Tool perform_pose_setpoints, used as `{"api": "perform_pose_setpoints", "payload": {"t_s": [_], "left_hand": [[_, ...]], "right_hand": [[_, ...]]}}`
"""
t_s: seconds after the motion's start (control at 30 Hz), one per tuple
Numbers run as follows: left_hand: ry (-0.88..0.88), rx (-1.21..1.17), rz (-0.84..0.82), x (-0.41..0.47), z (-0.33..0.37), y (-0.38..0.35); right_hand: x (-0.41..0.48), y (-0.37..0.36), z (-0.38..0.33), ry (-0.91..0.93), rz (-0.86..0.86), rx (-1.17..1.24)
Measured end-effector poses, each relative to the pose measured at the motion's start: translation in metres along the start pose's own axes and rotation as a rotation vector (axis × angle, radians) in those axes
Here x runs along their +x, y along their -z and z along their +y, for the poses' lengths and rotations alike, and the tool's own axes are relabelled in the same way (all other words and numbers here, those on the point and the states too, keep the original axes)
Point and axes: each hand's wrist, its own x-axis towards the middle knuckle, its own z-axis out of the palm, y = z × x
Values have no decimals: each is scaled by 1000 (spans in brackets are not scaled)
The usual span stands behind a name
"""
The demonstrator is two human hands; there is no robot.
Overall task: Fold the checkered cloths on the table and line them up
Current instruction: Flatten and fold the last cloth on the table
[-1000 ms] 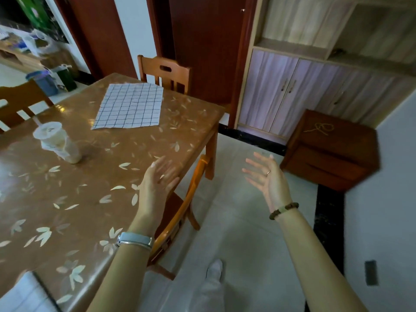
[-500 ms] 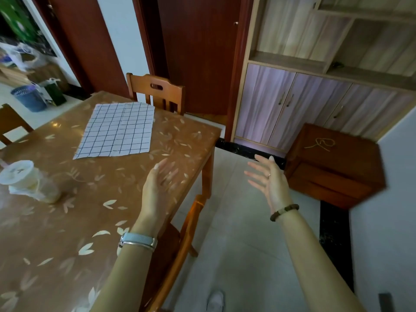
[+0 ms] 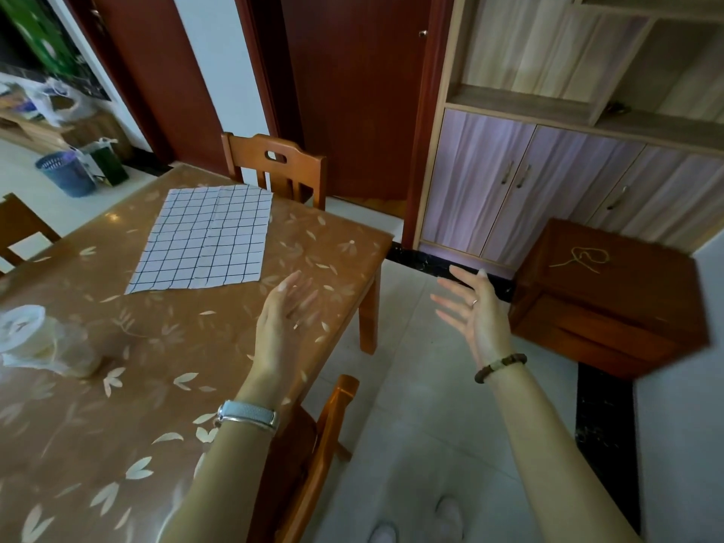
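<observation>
Checkered cloth [image 3: 207, 239] lies spread flat and unfolded on the far part of the worktop [image 3: 156, 346], at about 11 o'clock from the left hand [image 3: 284, 319]. That hand hangs above the worktop near its right edge, fingers straight and loose, grasping nothing and apart from the cloth. At 3 o'clock from it the right hand [image 3: 476, 311] is raised over the tiled floor, fingers spread, likewise released. A plastic-wrapped container [image 3: 35, 339] stands at 9 o'clock on the worktop.

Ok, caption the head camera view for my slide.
Left hand and right hand, open and empty, held out short of the checkered cloth lying flat on the table.
</observation>
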Motion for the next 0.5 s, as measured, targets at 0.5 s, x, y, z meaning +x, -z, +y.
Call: {"api": "perform_pose_setpoints", "payload": {"t_s": [0.5], "left_hand": [[-5,-18,104,67,-40,-114]], "right_hand": [[139,60,-33,-63,-106,63]]}}
